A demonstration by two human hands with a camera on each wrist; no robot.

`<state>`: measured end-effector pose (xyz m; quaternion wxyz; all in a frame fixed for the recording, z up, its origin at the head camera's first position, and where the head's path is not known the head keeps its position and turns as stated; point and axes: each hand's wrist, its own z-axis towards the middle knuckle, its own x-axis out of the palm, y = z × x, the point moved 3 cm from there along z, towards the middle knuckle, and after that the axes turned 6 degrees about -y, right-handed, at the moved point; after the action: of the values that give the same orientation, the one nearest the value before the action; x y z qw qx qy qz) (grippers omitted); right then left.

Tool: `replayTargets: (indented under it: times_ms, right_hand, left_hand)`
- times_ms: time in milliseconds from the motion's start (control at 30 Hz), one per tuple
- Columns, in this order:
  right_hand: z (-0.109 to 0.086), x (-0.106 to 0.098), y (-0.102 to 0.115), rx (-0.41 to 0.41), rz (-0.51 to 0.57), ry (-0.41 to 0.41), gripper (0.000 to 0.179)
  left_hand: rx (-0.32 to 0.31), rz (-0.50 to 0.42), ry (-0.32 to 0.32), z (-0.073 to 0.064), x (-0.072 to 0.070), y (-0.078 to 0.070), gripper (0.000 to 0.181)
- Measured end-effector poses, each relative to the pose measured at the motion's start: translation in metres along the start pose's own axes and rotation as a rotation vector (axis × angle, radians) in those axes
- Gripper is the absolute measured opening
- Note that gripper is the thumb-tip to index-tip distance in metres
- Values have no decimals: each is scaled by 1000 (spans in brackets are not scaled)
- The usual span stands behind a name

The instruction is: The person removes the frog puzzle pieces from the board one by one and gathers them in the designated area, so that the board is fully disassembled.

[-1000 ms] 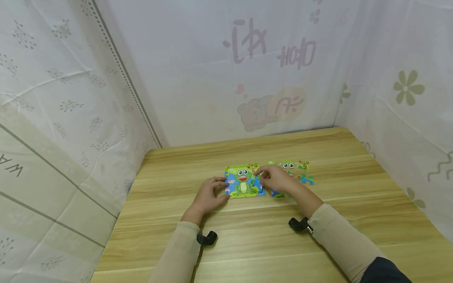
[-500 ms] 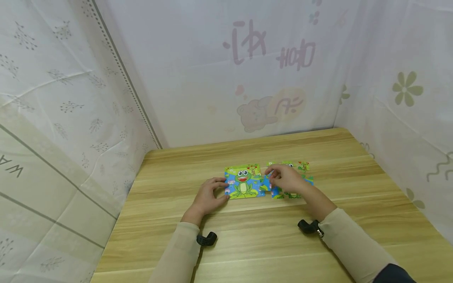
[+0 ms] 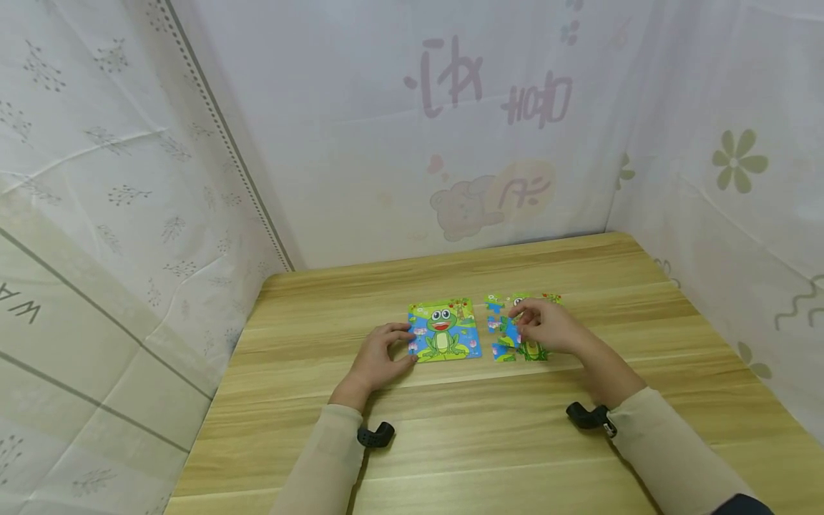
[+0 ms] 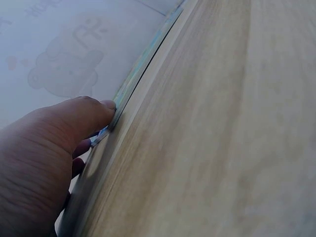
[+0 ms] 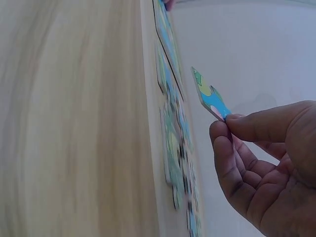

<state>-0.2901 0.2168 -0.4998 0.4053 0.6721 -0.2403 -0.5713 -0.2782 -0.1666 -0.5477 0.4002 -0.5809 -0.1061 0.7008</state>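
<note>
A frog picture puzzle (image 3: 443, 332) lies on the wooden table in the head view. At its left edge rests my left hand (image 3: 381, 355), thumb at the near corner and fingers farther up, spread apart. The left wrist view shows that thumb (image 4: 94, 116) touching the puzzle's edge. My right hand (image 3: 550, 325) pinches a blue-and-green puzzle piece (image 3: 511, 332) between thumb and fingertips. In the right wrist view the pinched piece (image 5: 210, 96) is raised off the table. Loose frog puzzle pieces (image 3: 505, 352) lie below and around this hand, partly hidden by it.
The wooden table (image 3: 412, 422) reaches back to a pale printed curtain (image 3: 360, 172). Similar curtains hang at the left (image 3: 129, 236) and right (image 3: 727, 236). Black wrist cameras (image 3: 376, 435) are strapped over the beige sleeves (image 3: 328, 450).
My right hand has moved rightward, away from the frog picture puzzle, carrying the piece over the loose pieces. My left hand has stayed at the puzzle's left edge.
</note>
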Motion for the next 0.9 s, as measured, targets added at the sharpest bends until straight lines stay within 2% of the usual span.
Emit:
replayTargets:
  times_ms: [100,367,600,700,900]
  right_hand:
    - [-4,-8,-6,12,-11,-18,23]
    - [-18,-30,-17,-38,-67,-57,25]
    - [-32,-51,-30,29,-26,-43,24]
    - [-37,-59,-34,49,-39,-45,23]
    - [-43,-67,-44,67,-41,-34,23]
  left_hand:
    - [3,1,-2,0,0,0,39]
    - [7,12,-6,0,0,-1,37]
    - [7,26,2,1,1,0,38]
    - [2,23,10,1,0,0,39]
    - [5,14,5,0,0,0,39]
